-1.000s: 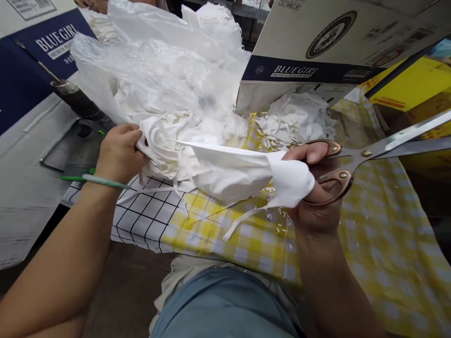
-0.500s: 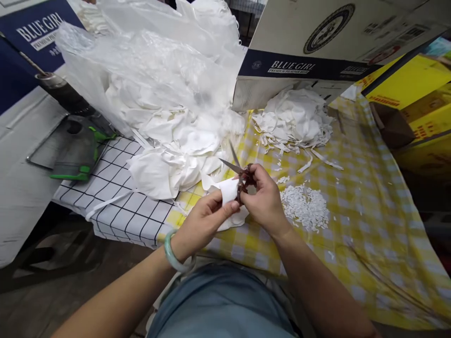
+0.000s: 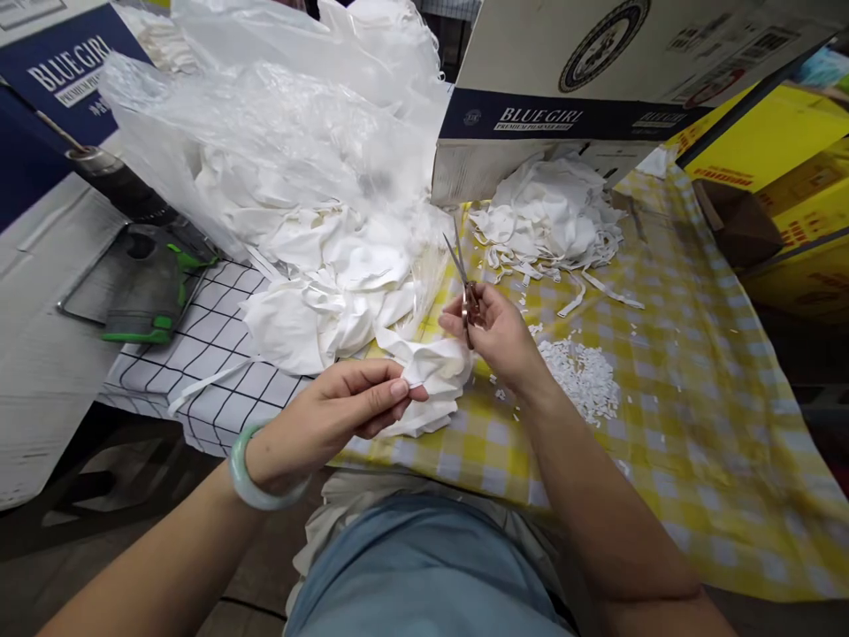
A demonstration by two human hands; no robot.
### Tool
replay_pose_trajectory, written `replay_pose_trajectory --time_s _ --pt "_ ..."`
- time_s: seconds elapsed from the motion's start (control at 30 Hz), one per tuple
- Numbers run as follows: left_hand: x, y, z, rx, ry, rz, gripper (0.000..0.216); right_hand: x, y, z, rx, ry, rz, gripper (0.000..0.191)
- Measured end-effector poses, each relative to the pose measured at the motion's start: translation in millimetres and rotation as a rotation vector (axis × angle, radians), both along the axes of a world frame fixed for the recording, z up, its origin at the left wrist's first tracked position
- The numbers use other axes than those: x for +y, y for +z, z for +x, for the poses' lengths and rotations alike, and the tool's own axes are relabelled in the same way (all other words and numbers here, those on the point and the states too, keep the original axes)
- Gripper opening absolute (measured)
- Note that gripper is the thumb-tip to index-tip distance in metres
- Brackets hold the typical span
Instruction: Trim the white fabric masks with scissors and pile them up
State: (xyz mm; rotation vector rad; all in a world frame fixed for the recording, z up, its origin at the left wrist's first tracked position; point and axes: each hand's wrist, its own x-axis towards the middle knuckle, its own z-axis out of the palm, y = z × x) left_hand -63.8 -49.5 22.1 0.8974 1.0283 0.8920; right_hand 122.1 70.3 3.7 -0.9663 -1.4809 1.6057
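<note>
My left hand (image 3: pixel 362 398) pinches the edge of a white cloth piece (image 3: pixel 434 376) between thumb and fingers, low over the front of the table. In my right hand (image 3: pixel 494 332) is a pair of scissors (image 3: pixel 464 283), fingers through the handles. Their blades stand slightly apart and point away from me, clear of the cloth. Just beyond my left hand lies a heap of white fabric (image 3: pixel 325 310), spilling from a clear plastic bag (image 3: pixel 292 133). Right of my right wrist is a pile of tiny white clippings (image 3: pixel 584 376).
A second heap of white pieces with straps (image 3: pixel 550 217) lies against a carton (image 3: pixel 563 115) at the back. A green-and-black power drill (image 3: pixel 142 257) rests at the left beside another carton (image 3: pixel 53 80). Yellow boxes (image 3: pixel 762 141) stand at the right, past the yellow checked tablecloth (image 3: pixel 690 425).
My hands have drawn apart. The left moved left and down, keeping the cloth's edge; the right lifted the scissors away, and their blades have narrowed and turned more upward in view.
</note>
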Motion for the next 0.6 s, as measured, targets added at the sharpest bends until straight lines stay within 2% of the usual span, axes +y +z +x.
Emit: replay_pose_trajectory --time_s 0.03,0.1,0.17,0.2,0.3,0.37,0.47,0.53,0.6 --pt "0.8 0.1 0.1 -0.056 0.022 -0.019 0.028 -4.8 -2.6 -0.1 0.027 0.023 0.055 0.040" --pt "2.7 1.8 1.0 -0.112 0.029 -0.031 0.027 -15.7 -7.5 2.8 0.095 0.185 0.077 0.038" --pt "5.4 7.0 3.9 -0.077 0.004 0.021 0.026 -25.2 -12.2 6.4 0.138 0.305 -0.005 0.034" --pt "7.0 10.6 6.6 -0.015 -0.004 0.084 0.025 -28.9 -14.5 7.2 0.148 0.307 -0.065 0.034" --pt "12.9 19.3 20.0 0.205 0.037 0.354 0.018 -37.1 -22.0 2.8 0.232 0.184 -0.264 0.038" --pt "17.5 17.7 33.3 0.181 0.093 0.448 0.020 -42.6 -27.5 -2.0 0.312 0.123 -0.382 0.046" --pt "24.4 2.1 55.4 -0.081 0.184 0.348 0.024 -51.1 -35.0 2.2 0.321 0.080 -0.468 0.054" --pt "27.9 -12.0 68.6 -0.189 0.245 0.240 0.025 -55.5 -37.8 18.9 0.206 0.000 -0.391 0.048" --pt "29.9 -24.9 79.7 -0.183 0.257 0.184 0.024 -59.5 -37.3 44.4 0.012 -0.102 -0.223 0.039"
